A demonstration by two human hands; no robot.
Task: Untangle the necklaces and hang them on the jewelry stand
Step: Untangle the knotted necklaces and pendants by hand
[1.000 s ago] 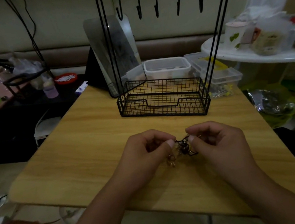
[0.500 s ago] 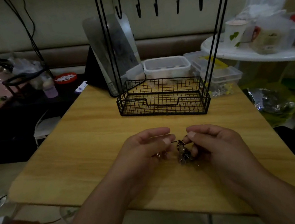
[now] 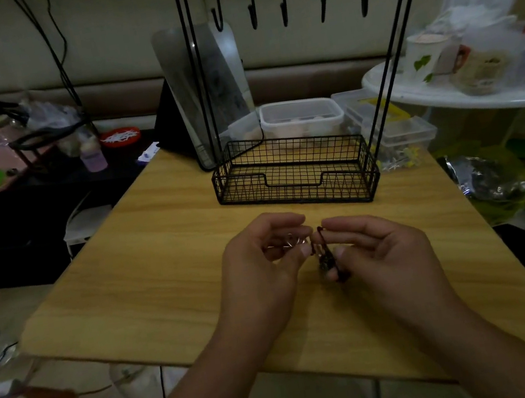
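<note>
Just above the near middle of the wooden counter [image 3: 165, 249], the two hands meet over a small dark tangle of necklaces [image 3: 328, 257]. The left hand [image 3: 264, 261] has its fingers curled, thumb and fingertips pinching a pale, glinting strand drawn out sideways from the knot. The right hand [image 3: 377, 249] pinches a dark loop at the top of the clump, the rest of which dangles below its fingertips, close over the counter. The bundle looks very light and wholly limp, so it should sag and re-knot the moment tension drops; thin chain is likely slippery and could snap or kink under a hard pull. The safer hold appears to be fingertip pinches on single strands right beside the knot, easing loops apart rather than tugging ends; how many necklaces there are cannot be told, as the clump is small and blurred. Farther back stands the black wire jewelry stand [image 3: 295, 172], its basket base on the counter and its top bar of hooks [image 3: 283, 4] bare, well apart from the hands.
</note>
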